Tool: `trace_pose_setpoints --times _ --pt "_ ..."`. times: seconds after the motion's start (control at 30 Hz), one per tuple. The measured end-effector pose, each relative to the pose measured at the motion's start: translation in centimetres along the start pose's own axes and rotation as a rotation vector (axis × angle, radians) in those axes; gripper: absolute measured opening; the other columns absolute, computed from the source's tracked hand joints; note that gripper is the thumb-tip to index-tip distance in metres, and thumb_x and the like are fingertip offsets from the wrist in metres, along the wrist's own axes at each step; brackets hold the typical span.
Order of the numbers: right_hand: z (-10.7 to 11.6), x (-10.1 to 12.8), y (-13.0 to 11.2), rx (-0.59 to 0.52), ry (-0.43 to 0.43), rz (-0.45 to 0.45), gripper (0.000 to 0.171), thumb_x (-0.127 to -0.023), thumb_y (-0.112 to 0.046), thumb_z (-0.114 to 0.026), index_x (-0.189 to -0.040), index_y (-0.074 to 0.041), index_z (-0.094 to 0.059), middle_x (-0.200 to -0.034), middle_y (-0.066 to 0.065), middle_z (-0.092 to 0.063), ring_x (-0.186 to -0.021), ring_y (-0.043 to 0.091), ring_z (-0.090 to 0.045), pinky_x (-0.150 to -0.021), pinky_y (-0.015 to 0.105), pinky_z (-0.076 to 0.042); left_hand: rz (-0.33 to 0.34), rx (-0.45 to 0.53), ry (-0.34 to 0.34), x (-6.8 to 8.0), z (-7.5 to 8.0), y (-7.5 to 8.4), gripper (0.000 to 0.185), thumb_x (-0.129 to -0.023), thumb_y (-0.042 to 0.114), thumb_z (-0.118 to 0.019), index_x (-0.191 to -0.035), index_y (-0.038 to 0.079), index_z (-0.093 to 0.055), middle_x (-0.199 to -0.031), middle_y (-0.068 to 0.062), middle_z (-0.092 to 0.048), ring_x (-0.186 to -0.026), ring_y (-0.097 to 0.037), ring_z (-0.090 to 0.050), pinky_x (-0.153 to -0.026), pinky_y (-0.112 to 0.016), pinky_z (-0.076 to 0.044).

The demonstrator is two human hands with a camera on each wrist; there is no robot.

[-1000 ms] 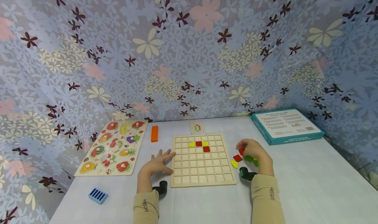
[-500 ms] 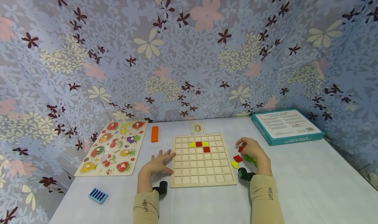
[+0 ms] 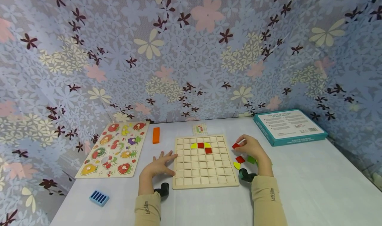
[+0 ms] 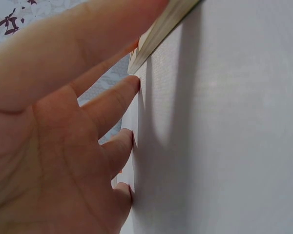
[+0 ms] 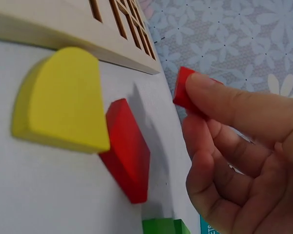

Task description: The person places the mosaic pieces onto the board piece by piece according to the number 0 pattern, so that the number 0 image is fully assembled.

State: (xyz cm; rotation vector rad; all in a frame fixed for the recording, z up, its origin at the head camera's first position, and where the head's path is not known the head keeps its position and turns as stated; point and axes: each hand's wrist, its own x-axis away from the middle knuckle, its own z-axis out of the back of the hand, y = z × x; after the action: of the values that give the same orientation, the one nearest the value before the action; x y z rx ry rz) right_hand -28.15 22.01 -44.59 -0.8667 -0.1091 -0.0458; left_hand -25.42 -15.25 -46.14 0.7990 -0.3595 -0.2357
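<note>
A wooden grid board [image 3: 205,173] lies on the white table, with two yellow and two red pieces set in its upper rows. My right hand [image 3: 252,147] pinches a small red square piece [image 3: 235,145] [image 5: 184,87] just off the board's right edge, lifted above the table. Below it lie a loose red piece [image 3: 240,159] [image 5: 128,151], a yellow quarter-round piece [image 3: 236,165] [image 5: 63,100] and a green piece [image 3: 251,159] [image 5: 161,226]. My left hand [image 3: 159,164] [image 4: 63,146] rests flat with spread fingers on the table, touching the board's left edge [image 4: 158,34].
A fruit peg puzzle [image 3: 114,148] lies at the left, an orange block [image 3: 156,135] beside it. A small pattern card [image 3: 200,129] sits behind the board. A teal box [image 3: 289,126] stands at the back right, a blue ridged piece [image 3: 99,197] near the front left edge.
My right hand has lifted the red square piece from the loose pile and carried it up and left toward the board's right edge. The left hand has stayed put.
</note>
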Motion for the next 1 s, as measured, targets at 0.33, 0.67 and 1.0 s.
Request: trace_pose_setpoints --times 0.33,0.67,1.0 --pt "-0.6 -0.2 -0.6 -0.099 -0.055 0.056 0.026 -0.08 -0.014 -0.071 -0.097 -0.001 -0.056 -0.089 0.009 -0.059 -0.079 0.02 -0.052 -0.067 0.027 -0.047 0.004 -0.008 -0.003 0.0 0.0 0.1 0.077 -0.067 0.007 -0.078 -0.137 0.016 -0.047 -0.152 -0.011 -0.023 -0.141 -0.036 0.003 -0.109 -0.056 0.012" --pt "-1.7 -0.5 -2.3 -0.162 -0.157 0.142 0.022 -0.081 -0.01 -0.068 -0.098 0.002 -0.061 -0.088 0.008 -0.061 -0.078 0.017 -0.054 -0.068 0.03 -0.05 -0.004 -0.007 -0.002 0.1 0.1 0.0 0.078 -0.067 0.008 -0.078 -0.137 0.016 -0.046 -0.152 -0.011 -0.023 -0.14 -0.037 0.003 -0.109 -0.057 0.012" --pt "-3.4 -0.3 -3.9 -0.142 -0.211 0.187 0.019 -0.082 -0.007 -0.065 -0.099 0.003 -0.065 -0.092 0.01 -0.064 -0.083 0.018 -0.055 -0.074 0.031 -0.052 -0.007 -0.015 -0.005 0.1 0.0 0.0 0.078 -0.067 0.008 -0.078 -0.137 0.016 -0.046 -0.152 -0.011 -0.023 -0.141 -0.037 0.003 -0.109 -0.057 0.012"
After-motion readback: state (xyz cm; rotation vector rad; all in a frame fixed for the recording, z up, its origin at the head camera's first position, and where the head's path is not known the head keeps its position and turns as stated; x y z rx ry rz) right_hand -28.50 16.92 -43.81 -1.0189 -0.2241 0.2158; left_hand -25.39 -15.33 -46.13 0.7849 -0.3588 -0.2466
